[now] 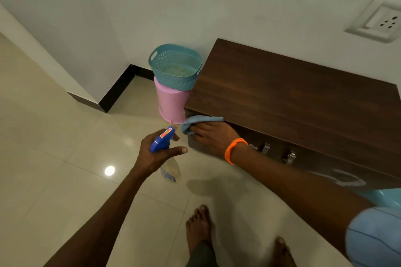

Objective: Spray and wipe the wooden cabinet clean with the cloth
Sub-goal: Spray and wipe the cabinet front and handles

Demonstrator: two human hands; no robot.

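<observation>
A dark wooden cabinet (293,97) stands against the wall on the right, its front carrying metal handles. My right hand (211,134) presses a light blue cloth (195,122) flat against the cabinet's front at its upper left corner. An orange band circles that wrist. Just left of the cabinet, above the floor, my left hand (155,154) grips a clear spray bottle (166,154) by its blue trigger head, nozzle pointing toward the cabinet. Whitish spray streaks show on the front panel further right.
A teal perforated basket (175,67) sits on a pink bin (171,102) by the cabinet's left end, in the wall corner. A wall socket (378,20) is above the cabinet. Glossy cream tiles (65,158) cover the floor; my bare feet (198,226) stand below.
</observation>
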